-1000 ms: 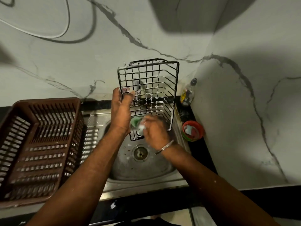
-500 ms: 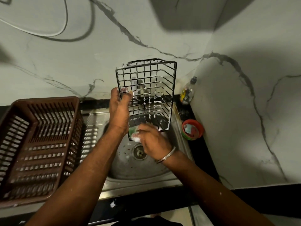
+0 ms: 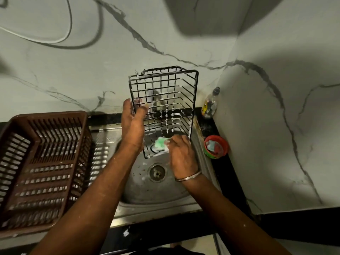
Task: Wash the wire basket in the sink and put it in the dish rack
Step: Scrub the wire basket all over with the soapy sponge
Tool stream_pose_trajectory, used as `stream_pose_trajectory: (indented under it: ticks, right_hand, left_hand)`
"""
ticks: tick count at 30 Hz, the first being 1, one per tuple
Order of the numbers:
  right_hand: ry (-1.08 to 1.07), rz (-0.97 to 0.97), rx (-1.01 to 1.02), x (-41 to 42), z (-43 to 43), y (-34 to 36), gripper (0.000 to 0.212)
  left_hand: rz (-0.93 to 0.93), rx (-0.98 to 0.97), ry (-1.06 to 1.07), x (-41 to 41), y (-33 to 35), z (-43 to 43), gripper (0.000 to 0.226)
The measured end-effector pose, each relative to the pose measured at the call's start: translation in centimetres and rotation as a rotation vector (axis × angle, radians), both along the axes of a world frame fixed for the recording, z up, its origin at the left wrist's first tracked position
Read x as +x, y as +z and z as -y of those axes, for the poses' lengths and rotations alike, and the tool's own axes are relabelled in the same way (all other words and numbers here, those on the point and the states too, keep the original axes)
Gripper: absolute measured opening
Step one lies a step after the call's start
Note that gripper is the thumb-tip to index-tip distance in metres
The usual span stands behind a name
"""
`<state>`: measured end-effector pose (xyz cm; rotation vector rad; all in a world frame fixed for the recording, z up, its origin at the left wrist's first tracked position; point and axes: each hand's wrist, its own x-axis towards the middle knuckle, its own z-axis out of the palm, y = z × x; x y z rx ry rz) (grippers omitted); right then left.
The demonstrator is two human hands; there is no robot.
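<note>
- The wire basket [image 3: 163, 100] is stood up on end over the sink [image 3: 147, 192], with its lower end down inside the bowl and its top leaning toward the wall. Holding it that way lets the suds drip into the sink and not onto the tabletop [image 3: 232, 181].
- It has white foam all over the wires, so I'd say I'm mid-scrub. It hasn't been rinsed yet.
- My left hand [image 3: 133, 129] pinches the basket's left edge, thumb on the near side and fingers wrapped behind the wire. That's basically my clamp so the basket doesn't swing while I scrub.
- My right hand [image 3: 181, 155] is curled around a soapy green sponge [image 3: 160, 143] and presses it against the bottom end of the basket, just above the drain [image 3: 157, 172]. There's a thin bangle [image 3: 187, 176] on that wrist.
- The brown plastic dish rack [image 3: 47, 115] sits on the drainboard just left of the sink, which should make it a short hop once I've rinsed.
- On the right side there's a small red tub [image 3: 216, 147] beside the sink, probably the dish soap. A clear bottle [image 3: 209, 105] is tucked into the corner behind it.
- Heads up: soapy wire is slippery, so I'd keep that left pinch firm.
</note>
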<state>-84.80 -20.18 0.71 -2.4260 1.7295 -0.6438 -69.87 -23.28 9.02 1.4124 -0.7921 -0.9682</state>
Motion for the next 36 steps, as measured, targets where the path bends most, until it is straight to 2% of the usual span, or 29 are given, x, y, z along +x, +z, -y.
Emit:
stream_pose_trajectory:
  ticks: [2,4,6,9,12,15,17,21,24,26,30,33,36]
  right_hand:
    - [-0.002,-0.053,0.031,1.1,-0.3,0.6,0.055]
    - [0.067,-0.019,0.023,2.0,-0.6,0.8,0.051]
    - [-0.009,0.144,-0.019,1.5,0.2,0.7,0.039]
    - [-0.18,0.126,-0.09,0.9,1.6,1.3,0.042]
    - [-0.107,0.039,-0.006,2.7,1.7,0.8,0.038]
    - [0.041,-0.045,0.117,2.4,2.4,1.0,0.037]
    - [0.056,-0.045,0.172,1.7,3.1,1.4,0.04]
    - [0.014,-0.186,0.084,1.7,2.8,1.8,0.037]
    - [0.13,-0.258,0.151,1.6,2.3,2.3,0.032]
    - [0.142,-0.254,0.194,1.1,2.6,2.9,0.033]
    - [0.077,-0.232,0.093,0.9,2.1,3.8,0.032]
    - [0.183,-0.288,0.129,0.5,1.4,3.2,0.031]
    - [0.317,-0.26,0.108,-0.4,1.5,2.5,0.031]
  left_hand:
    - [0.0,-0.011,-0.001,-0.1,0.2,0.1,0.093]
    - [0.043,-0.032,-0.031,0.0,0.2,0.2,0.092]
    - [0.083,-0.04,-0.064,0.0,0.0,0.1,0.09]
    - [0.079,-0.041,-0.065,-0.3,0.4,-0.1,0.088]
    - [0.058,-0.045,-0.058,-0.8,1.3,-0.5,0.081]
    - [0.138,-0.078,-0.096,-0.8,0.9,-0.6,0.064]
    - [0.138,-0.05,-0.103,-0.3,0.1,-0.6,0.069]
    - [0.139,-0.042,-0.098,-0.3,-0.2,-0.8,0.076]
    - [0.112,-0.04,-0.094,-0.3,0.4,-0.9,0.066]
    - [0.084,-0.007,-0.082,-0.2,0.5,-1.1,0.067]
    - [0.103,-0.066,-0.099,-0.1,0.5,-0.8,0.047]
    - [0.117,-0.096,-0.106,0.3,0.9,-0.2,0.04]
    - [0.124,-0.102,-0.106,0.6,1.0,0.0,0.027]
